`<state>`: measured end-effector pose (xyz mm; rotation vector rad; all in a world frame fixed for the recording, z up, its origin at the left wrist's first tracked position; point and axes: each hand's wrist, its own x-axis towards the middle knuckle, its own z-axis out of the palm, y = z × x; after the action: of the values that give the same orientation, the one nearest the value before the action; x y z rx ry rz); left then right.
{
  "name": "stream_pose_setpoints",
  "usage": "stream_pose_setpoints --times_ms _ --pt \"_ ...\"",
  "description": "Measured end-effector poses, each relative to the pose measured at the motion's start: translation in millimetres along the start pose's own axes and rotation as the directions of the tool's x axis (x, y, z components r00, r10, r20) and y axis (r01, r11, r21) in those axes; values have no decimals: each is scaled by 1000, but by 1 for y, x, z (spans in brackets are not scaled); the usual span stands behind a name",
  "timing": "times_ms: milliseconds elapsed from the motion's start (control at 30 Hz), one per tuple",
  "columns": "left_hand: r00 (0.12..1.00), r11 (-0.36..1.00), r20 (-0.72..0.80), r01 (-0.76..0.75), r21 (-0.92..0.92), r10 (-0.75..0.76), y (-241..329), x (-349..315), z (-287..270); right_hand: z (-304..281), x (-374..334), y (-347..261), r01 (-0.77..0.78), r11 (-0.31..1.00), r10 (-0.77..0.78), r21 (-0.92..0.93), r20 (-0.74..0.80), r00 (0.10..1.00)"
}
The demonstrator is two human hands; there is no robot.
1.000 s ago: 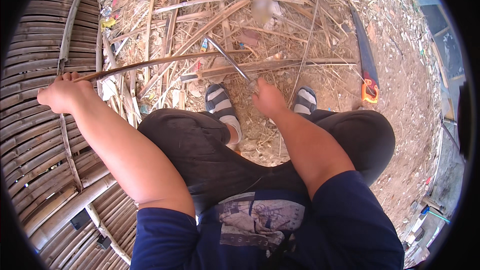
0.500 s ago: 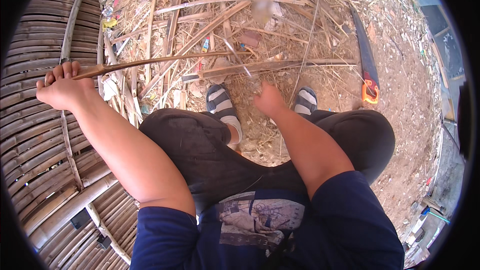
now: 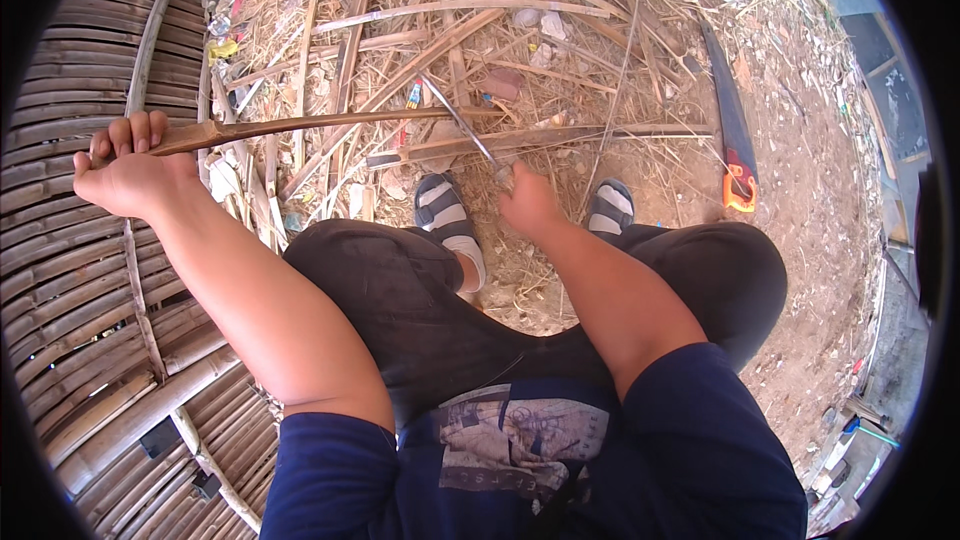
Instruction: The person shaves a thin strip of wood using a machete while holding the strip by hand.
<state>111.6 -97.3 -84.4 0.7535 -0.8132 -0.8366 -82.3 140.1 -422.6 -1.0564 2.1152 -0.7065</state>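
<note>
My left hand (image 3: 135,162) is closed round the thick end of a long brown bamboo strip (image 3: 300,124), at the left beside the slatted wall. The strip narrows as it reaches right, out over the litter in front of my feet. My right hand (image 3: 528,202) grips a knife by its handle, low between my sandals. The blade (image 3: 460,122) is narrow and shiny and points up and left, crossing the strip near its thin end; whether they touch I cannot tell. Most of the knife's handle is hidden in my fist. Another bamboo piece (image 3: 560,137) lies on the ground just beyond my right hand.
A handsaw (image 3: 735,120) with an orange handle lies on the dirt at the right. Loose bamboo strips (image 3: 470,6), straw and scraps cover the ground ahead. A bamboo slat wall (image 3: 70,190) stands close on my left. My sandalled feet (image 3: 445,208) are planted under the work.
The knife, smeared by motion before, now shows sharply with its blade across the strip. My right hand has shifted slightly left; my left hand still holds the strip in nearly the same place.
</note>
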Motion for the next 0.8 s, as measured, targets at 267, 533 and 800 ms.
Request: stream_pose_setpoints --times_ms 267,533,800 --pt "999 1000 50 -21 -8 22 2 0 5 -37 -8 -79 226 972 -232 66 99 968" --pt "998 999 50 -44 20 43 6 -7 9 0 -2 -70 129 986 -132 108 19 991" --pt "968 994 250 29 -105 -2 4 -2 10 -3 3 -29 -26 986 28 162 -12 1000"
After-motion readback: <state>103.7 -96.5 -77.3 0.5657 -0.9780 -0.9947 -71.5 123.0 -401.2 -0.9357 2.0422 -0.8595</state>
